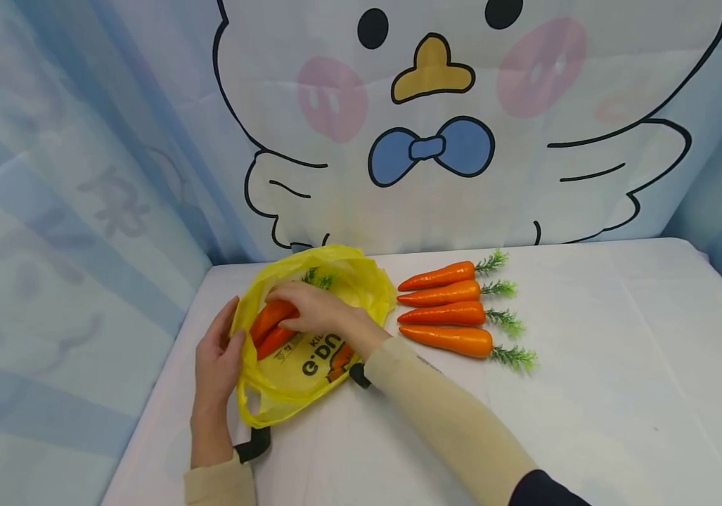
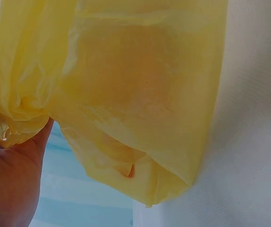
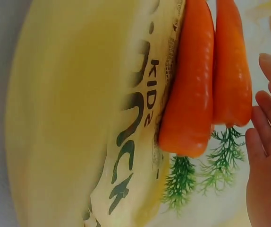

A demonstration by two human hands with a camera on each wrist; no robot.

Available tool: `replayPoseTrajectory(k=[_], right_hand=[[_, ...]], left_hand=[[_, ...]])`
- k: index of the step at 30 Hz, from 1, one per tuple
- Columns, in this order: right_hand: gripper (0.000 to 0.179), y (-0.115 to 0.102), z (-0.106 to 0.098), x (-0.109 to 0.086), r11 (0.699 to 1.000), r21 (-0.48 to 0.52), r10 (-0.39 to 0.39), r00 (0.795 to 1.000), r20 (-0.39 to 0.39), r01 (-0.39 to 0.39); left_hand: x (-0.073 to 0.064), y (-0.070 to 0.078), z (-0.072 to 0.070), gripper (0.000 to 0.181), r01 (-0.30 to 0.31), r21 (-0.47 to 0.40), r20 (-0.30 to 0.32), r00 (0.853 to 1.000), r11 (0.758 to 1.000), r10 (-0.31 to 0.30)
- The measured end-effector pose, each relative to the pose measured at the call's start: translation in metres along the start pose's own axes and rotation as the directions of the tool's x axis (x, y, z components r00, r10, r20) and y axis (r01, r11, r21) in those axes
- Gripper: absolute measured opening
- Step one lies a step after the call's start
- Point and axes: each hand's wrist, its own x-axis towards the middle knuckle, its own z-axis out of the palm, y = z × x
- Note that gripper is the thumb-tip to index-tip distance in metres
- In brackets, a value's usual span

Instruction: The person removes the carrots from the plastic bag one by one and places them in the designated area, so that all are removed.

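My left hand [image 1: 217, 358] grips the left rim of a yellow plastic bag [image 1: 373, 284], with the thumb over the edge and the fingers outside. The bag lies with its mouth held wide and has dark printing on it. Inside are two orange carrots [image 1: 270, 320] with green tops, lying side by side. My right hand [image 1: 319, 309] reaches into the bag over them. In the right wrist view, its fingers [image 3: 267, 123] are extended, fingertips right beside one carrot [image 3: 232, 71] and not curled round it. The left wrist view mostly shows the bag's thin, creased wall [image 2: 140, 85].
Several more carrots [image 1: 452, 314] lie in a stacked row just right of the bag, green tops pointing right. The white table [image 1: 620, 393] extends to the right. A printed curtain [image 1: 424, 211] stands behind it, and another [image 1: 69, 281] along the left.
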Motion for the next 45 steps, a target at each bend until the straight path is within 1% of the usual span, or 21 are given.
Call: replayPoseTrajectory(k=[2, 6, 8, 13, 22, 25, 29, 34, 38, 45], right_hand=[[0.051, -0.001, 0.001, 0.001, 0.999, -0.039, -0.002, 1.000, -0.002, 0.002], [0.052, -0.003, 0.002, 0.004, 0.992, -0.124, -0.008, 1.000, -0.007, 0.007], [0.051, -0.004, 0.001, 0.006, 0.987, -0.161, -0.007, 1.000, -0.004, 0.006], [0.052, -0.002, 0.001, 0.008, 0.977, -0.214, 0.014, 1.000, 0.017, -0.010], [0.049, 0.005, 0.007, 0.005, 0.980, -0.199, 0.041, 0.997, 0.069, -0.026], [0.050, 0.005, 0.009, 0.002, 0.977, -0.211, 0.060, 0.995, 0.082, -0.042], [0.046, 0.007, 0.011, 0.000, 0.971, -0.231, 0.082, 0.992, 0.095, -0.058], [0.047, 0.014, 0.013, -0.005, 0.966, -0.242, 0.120, 0.985, 0.127, -0.087], [0.048, 0.017, 0.012, -0.009, 0.975, -0.200, 0.128, 0.984, 0.127, -0.101], [0.047, 0.018, 0.010, -0.012, 0.990, -0.113, 0.096, 0.990, 0.107, -0.084]], left_hand=[[0.000, 0.000, 0.000, 0.052, -0.008, 0.006, -0.002, 1.000, 1.000, 0.008], [0.000, 0.000, -0.002, 0.052, -0.004, 0.007, -0.008, 1.000, 1.000, 0.004], [-0.001, 0.000, -0.002, 0.052, -0.012, -0.003, -0.010, 1.000, 1.000, 0.012], [0.000, 0.000, -0.002, 0.052, -0.029, -0.028, -0.001, 1.000, 0.999, 0.029], [-0.001, 0.002, -0.002, 0.053, 0.006, -0.012, -0.008, 1.000, 1.000, -0.006], [-0.001, 0.002, -0.001, 0.053, 0.004, -0.011, -0.007, 1.000, 1.000, -0.004], [0.000, 0.002, -0.001, 0.053, 0.008, -0.019, -0.004, 1.000, 1.000, -0.008], [0.000, 0.004, -0.001, 0.054, 0.035, -0.025, 0.003, 0.999, 0.999, -0.035], [0.000, 0.006, -0.001, 0.054, 0.045, -0.020, 0.004, 0.999, 0.999, -0.045], [0.000, 0.004, -0.002, 0.054, 0.035, -0.029, 0.003, 0.999, 0.999, -0.035]])
